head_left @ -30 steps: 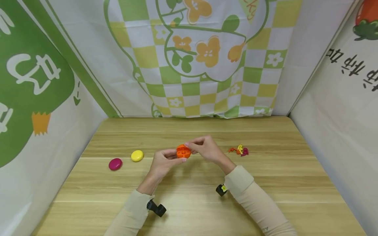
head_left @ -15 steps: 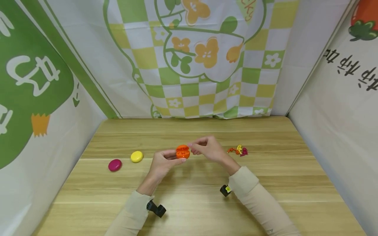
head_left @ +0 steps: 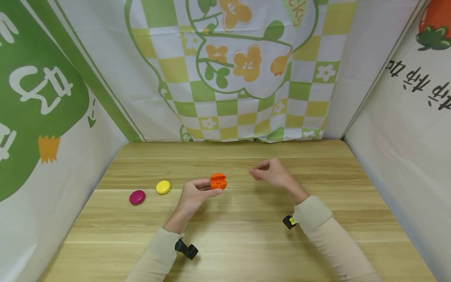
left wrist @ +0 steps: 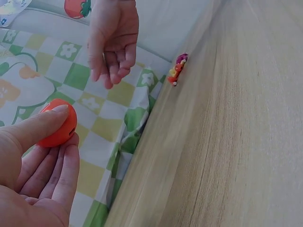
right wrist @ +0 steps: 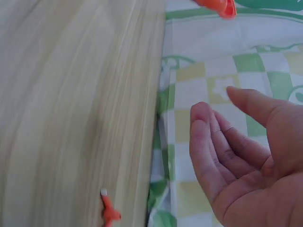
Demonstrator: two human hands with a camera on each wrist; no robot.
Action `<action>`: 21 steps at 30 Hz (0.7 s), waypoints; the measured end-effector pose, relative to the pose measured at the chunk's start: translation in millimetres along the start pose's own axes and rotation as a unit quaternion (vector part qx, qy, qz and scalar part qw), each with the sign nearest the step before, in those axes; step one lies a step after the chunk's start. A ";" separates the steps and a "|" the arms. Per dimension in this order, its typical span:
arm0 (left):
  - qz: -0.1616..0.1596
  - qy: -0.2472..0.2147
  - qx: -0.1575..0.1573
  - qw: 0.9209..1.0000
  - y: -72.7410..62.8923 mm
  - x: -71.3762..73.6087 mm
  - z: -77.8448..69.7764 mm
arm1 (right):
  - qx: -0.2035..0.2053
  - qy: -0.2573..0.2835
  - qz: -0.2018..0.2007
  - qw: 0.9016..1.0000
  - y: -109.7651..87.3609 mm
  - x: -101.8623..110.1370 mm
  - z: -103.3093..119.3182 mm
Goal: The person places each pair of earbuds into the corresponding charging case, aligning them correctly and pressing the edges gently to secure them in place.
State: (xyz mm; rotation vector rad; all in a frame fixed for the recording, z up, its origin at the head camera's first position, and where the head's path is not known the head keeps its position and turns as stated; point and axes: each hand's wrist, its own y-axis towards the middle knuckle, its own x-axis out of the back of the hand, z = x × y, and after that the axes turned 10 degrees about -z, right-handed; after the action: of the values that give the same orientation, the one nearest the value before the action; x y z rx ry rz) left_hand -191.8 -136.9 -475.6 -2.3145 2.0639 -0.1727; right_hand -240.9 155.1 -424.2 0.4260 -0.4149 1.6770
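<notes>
Between thumb and fingers, my left hand grips a round orange earbud case above the table. Its lid is raised, and the inside faces me in the head view. In the left wrist view the thumb lies over the orange shell. My right hand hovers to the right of the case, holding nothing, with a gap between thumb and forefinger in the right wrist view. Small orange, yellow and magenta earbuds lie on the table; in the head view the right hand and forearm hide them. One orange earbud shows in the right wrist view.
To the left on the wooden table lie a yellow round case and a magenta round case, both closed. A checked cloth hangs behind the table's far edge, with printed cloth walls on both sides.
My right hand has come away from the orange case and moved right, over the earbuds, covering them in the head view. The left hand stays in place with the case.
</notes>
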 end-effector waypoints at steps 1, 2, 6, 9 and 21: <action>0.000 0.000 0.001 1.000 0.0 0.1 -0.1 | -0.004 -0.013 -0.001 1.000 0.5 3.9 -1.3; -0.001 0.002 0.003 1.000 0.0 0.3 -0.3 | -0.007 -0.028 -0.003 1.000 1.0 7.8 -2.6; -0.003 0.004 0.003 1.000 0.3 0.9 -1.2 | -0.025 -0.088 -0.013 0.996 3.6 21.8 -7.3; -0.004 0.007 0.001 1.000 0.3 1.4 -1.7 | -0.019 -0.133 -0.019 0.991 5.3 30.4 -10.9; 0.003 0.006 -0.001 1.000 -0.7 3.2 -2.5 | -0.032 -0.222 -0.024 0.974 17.6 43.6 -21.6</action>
State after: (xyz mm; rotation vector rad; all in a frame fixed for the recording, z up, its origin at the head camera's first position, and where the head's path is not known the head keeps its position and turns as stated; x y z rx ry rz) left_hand -191.0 -139.9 -472.8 -2.3130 2.0778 -0.1844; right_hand -265.3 200.7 -421.6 0.7621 -0.7787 1.5114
